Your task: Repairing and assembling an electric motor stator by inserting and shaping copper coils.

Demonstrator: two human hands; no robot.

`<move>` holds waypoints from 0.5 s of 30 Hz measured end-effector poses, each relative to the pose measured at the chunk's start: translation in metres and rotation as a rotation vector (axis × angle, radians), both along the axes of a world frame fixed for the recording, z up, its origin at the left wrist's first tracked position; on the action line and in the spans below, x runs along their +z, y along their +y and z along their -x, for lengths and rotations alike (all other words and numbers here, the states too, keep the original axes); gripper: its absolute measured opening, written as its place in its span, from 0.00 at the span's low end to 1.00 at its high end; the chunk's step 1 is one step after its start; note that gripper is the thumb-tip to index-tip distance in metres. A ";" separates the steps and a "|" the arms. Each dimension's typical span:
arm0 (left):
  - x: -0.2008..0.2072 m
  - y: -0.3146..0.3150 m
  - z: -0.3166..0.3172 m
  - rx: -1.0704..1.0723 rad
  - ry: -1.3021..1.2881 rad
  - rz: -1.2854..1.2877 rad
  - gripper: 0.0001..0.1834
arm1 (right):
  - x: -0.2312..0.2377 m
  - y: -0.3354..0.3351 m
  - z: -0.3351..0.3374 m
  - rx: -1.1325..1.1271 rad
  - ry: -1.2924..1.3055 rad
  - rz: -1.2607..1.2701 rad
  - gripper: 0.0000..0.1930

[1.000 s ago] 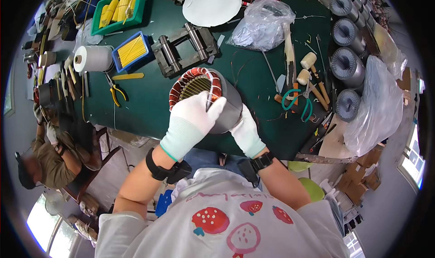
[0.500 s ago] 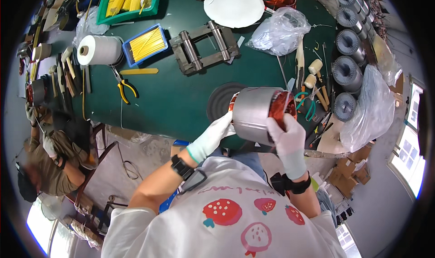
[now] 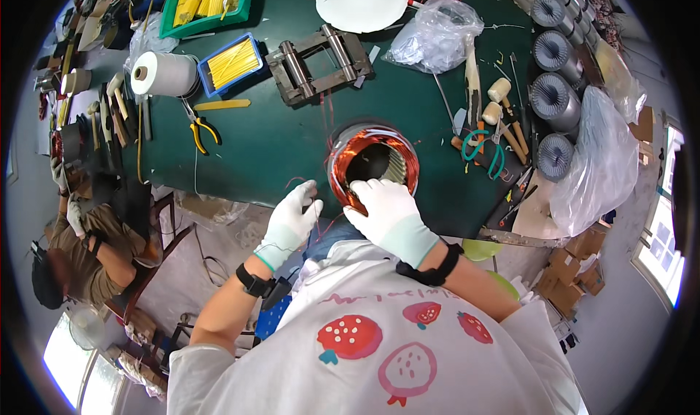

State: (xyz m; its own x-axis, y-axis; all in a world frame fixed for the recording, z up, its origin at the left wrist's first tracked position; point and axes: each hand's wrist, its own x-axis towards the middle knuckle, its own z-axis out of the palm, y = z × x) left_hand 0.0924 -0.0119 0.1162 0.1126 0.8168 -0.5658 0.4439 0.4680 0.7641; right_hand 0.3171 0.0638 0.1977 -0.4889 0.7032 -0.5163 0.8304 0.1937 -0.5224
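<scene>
In the head view, your stator stands at the near edge of the green table, right in front of you, its ring of copper windings facing up and its bore open to the camera. Your right hand, in a white glove, grips the stator's near rim, with the fingers bent over the windings toward the bore. Your left hand, also gloved, is just left of the stator and apart from it, its fingers curled inward. A thin red wire shows at those fingertips; you cannot tell from here whether they pinch it.

Beyond the stator and a little left, you have a steel frame carrying two rollers. Farther left are a blue tray of yellow sticks, a white thread spool and, nearer you, yellow-handled pliers. At the far left, a green tray holds yellow bundles. A white disc lies at the far side, with a clear plastic bag to its right. On your right are green-handled scissors, and past them a row of grey slotted cores. A co-worker sits off to your left.
</scene>
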 end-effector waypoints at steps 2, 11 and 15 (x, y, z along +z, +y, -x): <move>0.019 0.002 -0.017 -0.104 0.167 -0.184 0.40 | 0.011 -0.016 -0.018 0.014 0.108 -0.107 0.20; 0.026 0.052 -0.098 0.707 -0.375 -0.318 0.43 | 0.013 -0.049 -0.090 0.210 0.323 -0.360 0.26; 0.074 0.057 -0.099 0.675 -0.404 -0.478 0.19 | 0.005 -0.057 -0.117 0.175 0.374 -0.309 0.22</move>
